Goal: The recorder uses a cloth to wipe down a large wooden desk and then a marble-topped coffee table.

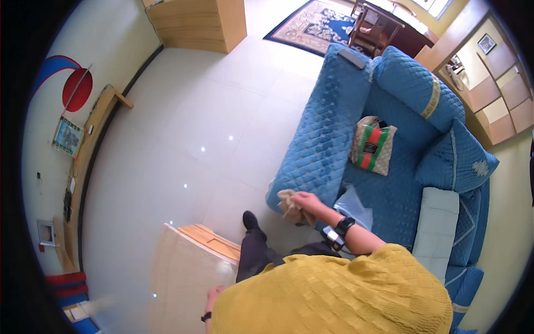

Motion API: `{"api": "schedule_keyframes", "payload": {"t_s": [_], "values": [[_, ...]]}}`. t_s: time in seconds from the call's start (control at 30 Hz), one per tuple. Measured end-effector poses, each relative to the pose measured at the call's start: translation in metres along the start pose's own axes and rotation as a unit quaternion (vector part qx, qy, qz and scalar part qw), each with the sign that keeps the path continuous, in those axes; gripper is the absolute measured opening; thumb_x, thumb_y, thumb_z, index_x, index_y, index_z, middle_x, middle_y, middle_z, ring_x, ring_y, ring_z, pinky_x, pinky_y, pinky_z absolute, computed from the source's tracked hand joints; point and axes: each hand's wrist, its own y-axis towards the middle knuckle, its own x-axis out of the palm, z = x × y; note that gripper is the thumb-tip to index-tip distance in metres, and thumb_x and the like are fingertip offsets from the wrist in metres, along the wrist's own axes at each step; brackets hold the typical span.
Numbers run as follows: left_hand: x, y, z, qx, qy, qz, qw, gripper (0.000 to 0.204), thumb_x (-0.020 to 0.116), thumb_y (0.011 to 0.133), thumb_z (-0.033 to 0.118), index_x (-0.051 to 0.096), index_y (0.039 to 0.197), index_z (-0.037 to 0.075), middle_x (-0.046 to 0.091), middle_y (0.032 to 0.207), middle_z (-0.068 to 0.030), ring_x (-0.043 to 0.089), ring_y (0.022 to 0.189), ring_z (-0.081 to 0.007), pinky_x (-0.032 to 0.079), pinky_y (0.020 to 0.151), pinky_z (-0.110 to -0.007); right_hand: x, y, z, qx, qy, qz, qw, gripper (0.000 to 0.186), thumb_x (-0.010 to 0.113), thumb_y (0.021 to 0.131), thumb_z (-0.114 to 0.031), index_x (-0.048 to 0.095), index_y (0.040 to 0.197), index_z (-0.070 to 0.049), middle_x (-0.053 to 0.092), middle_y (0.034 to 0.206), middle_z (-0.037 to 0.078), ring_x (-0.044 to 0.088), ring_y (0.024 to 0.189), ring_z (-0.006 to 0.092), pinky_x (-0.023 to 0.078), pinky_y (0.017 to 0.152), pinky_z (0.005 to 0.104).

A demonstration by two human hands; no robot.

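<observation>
My right hand (306, 201) reaches forward and is closed on a crumpled tan cloth (288, 205). The cloth is at the near end of the blue quilted sofa arm (311, 133); whether it touches the cover I cannot tell. Beside my right forearm, a pale translucent plastic bag (354, 207) lies on the sofa seat. My left hand (213, 295) is low in the view, by the edge of a pale-topped table (189, 273). Its fingers are too small and partly hidden to tell whether they are open or closed.
A patterned cushion (374, 146) with a green and red stripe sits on the seat, among blue pillows (417, 83). A grey remote-like object (352, 58) rests on the sofa arm's far end. A wooden cabinet (194, 25), rug (311, 25) and chair (375, 28) stand beyond.
</observation>
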Motion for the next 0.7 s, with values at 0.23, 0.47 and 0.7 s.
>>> {"api": "schedule_keyframes", "payload": {"t_s": [0.23,0.47,0.7], "values": [[-0.258,0.075,0.074,0.017,-0.149,0.184,0.971,0.028,0.055,0.089,0.013,0.064,0.114,0.005,0.066,0.083,-0.0056,0.06,0.073,-0.0116,0.049,0.068,-0.027,-0.028,0.03,-0.011,0.07,0.077,0.187,0.977,0.031,0.059,0.091,-0.031,0.065,0.11,-0.006,0.064,0.098,0.003,0.059,0.087,0.0126,0.048,0.078,0.0271],[-0.384,0.146,0.257,0.153,-0.088,0.102,0.979,0.018,0.059,0.088,0.013,0.07,0.098,0.003,0.069,0.079,-0.0048,0.059,0.074,-0.0099,0.048,0.068,-0.026,-0.05,0.032,-0.002,0.222,0.086,0.09,0.967,0.035,0.055,0.09,-0.034,0.064,0.106,-0.004,0.064,0.1,0.005,0.061,0.09,0.0147,0.051,0.078,0.0316],[-0.447,0.22,0.467,0.262,0.017,-0.013,0.965,0.02,0.06,0.092,0.018,0.069,0.102,0.003,0.07,0.085,-0.0052,0.06,0.077,-0.0095,0.049,0.071,-0.026,-0.121,0.08,0.007,0.012,0.579,0.216,0.786,0.046,0.054,0.082,-0.046,0.064,0.111,-0.012,0.065,0.106,0.006,0.062,0.095,0.0241,0.049,0.083,0.0448]]}}
